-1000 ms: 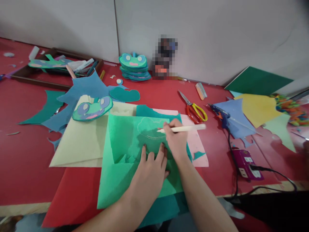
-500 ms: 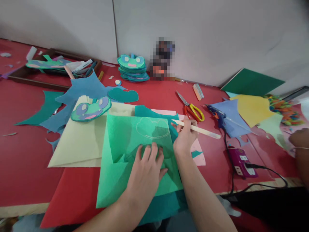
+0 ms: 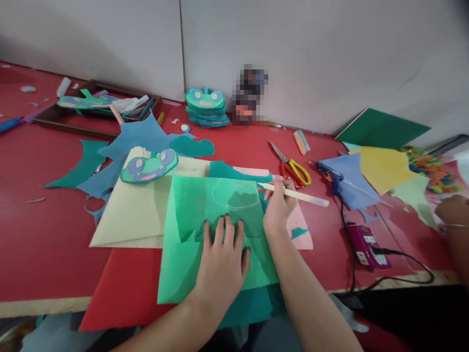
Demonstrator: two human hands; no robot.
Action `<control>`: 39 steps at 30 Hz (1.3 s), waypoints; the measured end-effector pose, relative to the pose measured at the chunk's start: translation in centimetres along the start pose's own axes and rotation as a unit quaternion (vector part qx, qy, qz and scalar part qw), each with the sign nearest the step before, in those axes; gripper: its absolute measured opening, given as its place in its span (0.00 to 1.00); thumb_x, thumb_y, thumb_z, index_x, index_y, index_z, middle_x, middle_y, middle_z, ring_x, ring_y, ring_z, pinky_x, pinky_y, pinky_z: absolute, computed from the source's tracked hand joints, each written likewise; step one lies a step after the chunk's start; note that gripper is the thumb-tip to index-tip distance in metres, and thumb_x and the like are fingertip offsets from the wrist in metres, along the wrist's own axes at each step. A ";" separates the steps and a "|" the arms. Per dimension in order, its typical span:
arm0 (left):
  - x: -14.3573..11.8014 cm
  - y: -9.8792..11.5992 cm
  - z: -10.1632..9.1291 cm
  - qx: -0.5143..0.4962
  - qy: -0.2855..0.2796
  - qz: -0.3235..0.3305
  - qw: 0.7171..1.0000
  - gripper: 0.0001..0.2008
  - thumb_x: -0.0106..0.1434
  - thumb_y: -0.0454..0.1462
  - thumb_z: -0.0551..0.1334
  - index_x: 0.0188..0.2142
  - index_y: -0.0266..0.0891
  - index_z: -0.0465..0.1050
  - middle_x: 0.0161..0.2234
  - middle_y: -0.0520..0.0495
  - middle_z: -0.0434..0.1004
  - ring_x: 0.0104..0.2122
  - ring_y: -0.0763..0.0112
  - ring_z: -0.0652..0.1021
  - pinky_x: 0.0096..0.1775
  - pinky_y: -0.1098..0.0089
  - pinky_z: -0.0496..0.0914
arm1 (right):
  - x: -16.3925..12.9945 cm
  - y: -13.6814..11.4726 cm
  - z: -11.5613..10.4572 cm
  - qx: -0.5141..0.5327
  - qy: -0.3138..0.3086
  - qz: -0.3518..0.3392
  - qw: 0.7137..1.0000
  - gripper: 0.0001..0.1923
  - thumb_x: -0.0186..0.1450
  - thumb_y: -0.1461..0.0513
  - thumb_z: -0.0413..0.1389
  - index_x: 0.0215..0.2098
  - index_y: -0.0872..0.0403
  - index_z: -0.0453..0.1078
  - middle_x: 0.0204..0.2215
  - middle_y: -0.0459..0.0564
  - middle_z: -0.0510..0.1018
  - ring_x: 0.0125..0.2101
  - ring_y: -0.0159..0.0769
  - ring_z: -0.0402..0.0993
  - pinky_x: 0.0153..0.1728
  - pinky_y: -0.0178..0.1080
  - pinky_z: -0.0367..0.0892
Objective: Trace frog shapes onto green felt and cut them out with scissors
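My left hand [image 3: 223, 256] lies spread and palm down on a bright green felt sheet [image 3: 179, 274], its fingertips near a folded-over flap. On that flap a pale, cloud-like outline [image 3: 234, 208] is drawn. My right hand [image 3: 278, 210] grips a white marker pen [image 3: 309, 197], whose tip points left at the sheet's upper right edge, close to the outline; whether it touches cannot be made out. Left of the sheet, a felt frog-like face [image 3: 149, 168] rests on cream felt [image 3: 128, 215]. Teal felt [image 3: 256, 305] and red felt [image 3: 120, 288] stick out underneath.
Yellow-and-red scissors [image 3: 293, 168], a glue gun [image 3: 330, 176] and a purple power box [image 3: 368, 247] with cords are on the right. Stacked felt faces [image 3: 206, 110] stand by the wall; a brown tray [image 3: 98, 129] holds markers. A co-worker's hand [image 3: 454, 210] shows at far right.
The view has shifted a little, so the papers at left appear further right. My right hand has brought the pen tip slightly left, to the sheet's edge. My left hand stays on the felt.
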State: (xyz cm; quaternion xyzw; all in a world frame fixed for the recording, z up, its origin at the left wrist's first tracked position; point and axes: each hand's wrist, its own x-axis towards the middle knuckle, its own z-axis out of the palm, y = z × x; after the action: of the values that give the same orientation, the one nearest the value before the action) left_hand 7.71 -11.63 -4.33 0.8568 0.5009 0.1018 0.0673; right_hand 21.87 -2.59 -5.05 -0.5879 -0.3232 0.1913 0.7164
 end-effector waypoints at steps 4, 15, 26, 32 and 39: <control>-0.2 -0.1 -0.1 -0.005 0.001 0.003 1.000 0.23 0.65 0.41 0.47 0.58 0.36 0.60 0.56 0.34 0.64 0.56 0.51 0.63 0.55 0.45 0.57 | -0.2 -0.1 0.3 0.004 -0.033 0.009 0.999 0.13 0.61 0.56 0.54 0.23 0.53 0.61 0.09 0.33 0.58 0.12 0.24 0.55 0.25 0.34 0.71; -0.5 -0.6 0.2 -0.003 0.018 -0.015 1.000 0.24 0.64 0.45 0.49 0.58 0.42 0.61 0.58 0.36 0.60 0.58 0.48 0.61 0.55 0.44 0.56 | 2.1 -4.8 -1.5 -0.062 -0.256 0.077 0.962 0.12 0.59 0.53 0.57 0.28 0.54 0.66 0.17 0.40 0.70 0.20 0.27 0.68 0.27 0.33 0.69; -1.0 -0.8 1.1 -0.004 0.026 -0.002 1.000 0.29 0.65 0.47 0.45 0.61 0.35 0.54 0.60 0.33 0.57 0.60 0.47 0.56 0.56 0.43 0.53 | -0.2 -4.9 3.6 -0.110 -0.511 0.035 0.852 0.15 0.61 0.52 0.55 0.23 0.53 0.63 0.12 0.40 0.69 0.16 0.26 0.63 0.20 0.30 0.59; -1.0 -0.7 0.9 0.003 0.024 -0.006 1.000 0.29 0.65 0.46 0.43 0.60 0.32 0.55 0.60 0.34 0.57 0.60 0.48 0.56 0.57 0.44 0.53 | 0.8 -1.8 4.5 -0.119 -0.574 0.055 0.808 0.17 0.61 0.51 0.53 0.22 0.54 0.62 0.08 0.37 0.63 0.11 0.24 0.58 0.16 0.29 0.54; -1.1 -0.4 0.5 0.018 0.033 -0.037 0.999 0.28 0.64 0.48 0.46 0.60 0.39 0.56 0.61 0.36 0.56 0.60 0.51 0.57 0.56 0.46 0.57 | 1.5 0.3 3.5 -0.077 -0.536 0.066 0.838 0.18 0.61 0.52 0.55 0.19 0.53 0.59 0.09 0.38 0.65 0.12 0.24 0.60 0.21 0.31 0.62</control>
State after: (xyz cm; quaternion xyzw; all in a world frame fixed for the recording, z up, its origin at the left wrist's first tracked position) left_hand 6.94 -12.37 -5.00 0.8351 0.5357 0.1186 0.0393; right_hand 20.60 0.99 -4.60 -0.4661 -0.6311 0.4980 0.3694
